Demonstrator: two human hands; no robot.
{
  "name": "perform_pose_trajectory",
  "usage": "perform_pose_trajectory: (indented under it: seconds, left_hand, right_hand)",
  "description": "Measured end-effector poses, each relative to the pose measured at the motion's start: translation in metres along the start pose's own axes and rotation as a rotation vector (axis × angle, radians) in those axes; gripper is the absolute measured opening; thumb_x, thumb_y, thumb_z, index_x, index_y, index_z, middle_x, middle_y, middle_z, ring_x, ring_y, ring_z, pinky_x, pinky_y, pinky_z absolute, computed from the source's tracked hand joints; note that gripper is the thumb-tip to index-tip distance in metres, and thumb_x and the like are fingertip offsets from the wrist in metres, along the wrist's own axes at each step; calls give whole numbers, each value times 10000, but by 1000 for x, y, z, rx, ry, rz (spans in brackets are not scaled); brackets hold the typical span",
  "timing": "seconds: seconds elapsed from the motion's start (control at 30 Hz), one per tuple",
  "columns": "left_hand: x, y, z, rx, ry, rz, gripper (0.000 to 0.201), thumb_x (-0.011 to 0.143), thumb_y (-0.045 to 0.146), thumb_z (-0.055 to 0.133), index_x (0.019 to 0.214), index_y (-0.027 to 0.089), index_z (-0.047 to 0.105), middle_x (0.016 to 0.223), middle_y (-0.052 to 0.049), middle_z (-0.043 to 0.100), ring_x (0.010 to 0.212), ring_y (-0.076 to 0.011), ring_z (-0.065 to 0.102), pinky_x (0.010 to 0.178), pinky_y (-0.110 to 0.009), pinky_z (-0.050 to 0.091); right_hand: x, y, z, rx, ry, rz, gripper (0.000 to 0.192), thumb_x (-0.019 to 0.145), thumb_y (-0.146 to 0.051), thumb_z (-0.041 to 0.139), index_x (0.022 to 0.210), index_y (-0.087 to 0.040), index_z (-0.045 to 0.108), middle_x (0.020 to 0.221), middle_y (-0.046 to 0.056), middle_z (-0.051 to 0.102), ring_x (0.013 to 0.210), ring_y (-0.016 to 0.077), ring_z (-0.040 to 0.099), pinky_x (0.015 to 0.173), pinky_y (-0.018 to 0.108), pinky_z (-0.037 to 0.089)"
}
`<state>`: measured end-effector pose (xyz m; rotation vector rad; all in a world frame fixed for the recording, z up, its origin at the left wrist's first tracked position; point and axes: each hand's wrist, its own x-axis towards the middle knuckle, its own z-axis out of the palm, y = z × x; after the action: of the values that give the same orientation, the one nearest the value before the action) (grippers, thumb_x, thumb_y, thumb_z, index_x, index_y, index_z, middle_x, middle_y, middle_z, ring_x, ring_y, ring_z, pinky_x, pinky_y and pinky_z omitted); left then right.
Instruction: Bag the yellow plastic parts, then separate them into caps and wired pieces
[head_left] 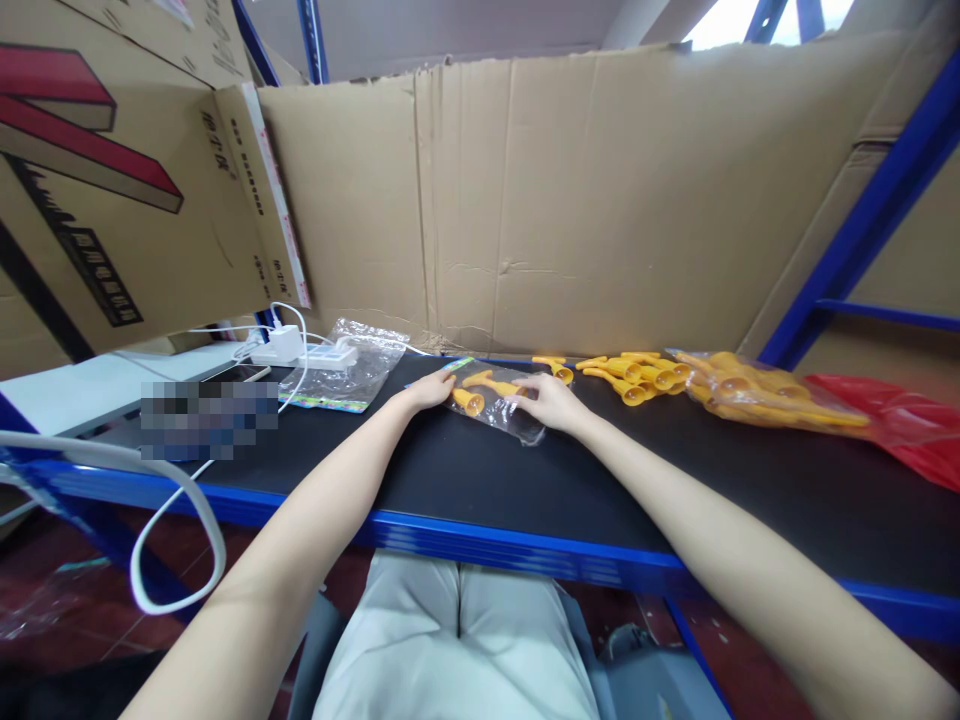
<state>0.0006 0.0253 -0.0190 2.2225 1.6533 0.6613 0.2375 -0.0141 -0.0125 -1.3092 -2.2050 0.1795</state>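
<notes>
A clear plastic bag (504, 420) with a colourful printed strip lies on the black shelf in front of me. Inside or partly inside it are yellow horn-shaped plastic pieces (469, 402) with flared ends. My left hand (431, 391) grips the bag's left edge near the strip, fingers closed. At the other side, my right hand (553, 403) is closed, thumb and fingers pinching at the end of a yellow piece; whether film lies between is hard to tell. Just behind the right hand rests a loose yellow piece (556, 369).
More yellow pieces (637, 375) are piled to the right, beside a filled clear bag (757, 388) and a red bag (892, 420). Flat clear bags (345, 370), a power strip (330, 355) and white cables (214, 540) lie left. A cardboard wall (600, 200) stands behind.
</notes>
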Motion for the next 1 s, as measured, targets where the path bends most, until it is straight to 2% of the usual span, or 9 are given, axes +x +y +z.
perform_pose_trajectory:
  seconds: [0.1, 0.2, 0.4, 0.5, 0.7, 0.8, 0.87, 0.93, 1.0]
  left_hand:
    - [-5, 11, 2, 5, -66, 63, 421, 865, 321, 348, 1263, 271, 476, 1232, -7, 586, 1131, -174, 536, 963, -319, 397]
    - [-8, 18, 2, 43, -81, 75, 436, 865, 320, 330, 1283, 277, 445, 1286, -20, 540, 1170, -178, 506, 980, -343, 383]
    - [-8, 27, 4, 127, -128, 170, 442, 852, 263, 315, 1270, 275, 458, 1342, -24, 483, 1227, -177, 448, 1009, -369, 361]
    - [-9, 33, 4, 149, -141, 219, 476, 828, 211, 326, 1281, 289, 453, 1356, -6, 469, 1249, -176, 422, 1025, -385, 348]
    - [-11, 37, 4, 122, -159, 228, 519, 811, 147, 322, 1313, 219, 435, 1403, -31, 411, 1296, -153, 362, 1079, -331, 282]
    - [-8, 34, 6, 132, -174, 212, 513, 825, 163, 309, 1325, 182, 419, 1428, -51, 368, 1319, -153, 323, 1092, -318, 256]
    - [-5, 30, 7, 143, -189, 207, 510, 831, 179, 298, 1329, 172, 412, 1436, -57, 352, 1328, -154, 304, 1095, -319, 244]
    - [-3, 26, 7, 152, -196, 190, 508, 834, 195, 285, 1325, 172, 414, 1442, -59, 343, 1332, -159, 296, 1096, -330, 237]
    - [-2, 21, 5, 160, -179, 150, 503, 826, 203, 293, 1308, 193, 434, 1433, -53, 361, 1324, -176, 314, 1088, -357, 250]
  right_hand:
    - [0, 2, 2, 10, 0, 45, 381, 780, -332, 601, 1097, -126, 651, 1103, 122, 641, 944, 219, 620, 854, 308, 455]
    - [1, 3, 1, 33, 6, 62, 379, 778, -303, 608, 1099, -105, 639, 1077, 126, 650, 891, 205, 628, 822, 295, 463]
    - [7, 6, 1, -35, 41, 90, 244, 780, -255, 597, 944, -97, 682, 888, 118, 689, 820, 220, 639, 765, 289, 465]
    - [9, 6, 3, -8, 37, 90, 230, 759, -253, 624, 916, -96, 685, 887, 122, 691, 835, 230, 642, 781, 290, 465]
    - [9, 7, 2, 184, 73, 238, 411, 726, -202, 660, 1097, -36, 600, 1002, 162, 662, 903, 213, 637, 818, 283, 475]
    - [9, 6, -1, 322, 52, 301, 451, 720, -179, 660, 1144, -52, 571, 1028, 150, 657, 904, 192, 638, 809, 270, 487]
    - [9, 5, -6, 325, 57, 305, 398, 692, -182, 681, 1072, -82, 618, 1021, 131, 663, 911, 192, 634, 828, 278, 482]
    - [9, 7, -13, 284, 77, 294, 266, 687, -187, 673, 940, -107, 667, 973, 110, 677, 888, 191, 636, 840, 289, 475]
    - [9, 13, -22, 282, 117, 319, 141, 733, -223, 613, 805, -118, 673, 859, 97, 688, 777, 177, 644, 784, 294, 491]
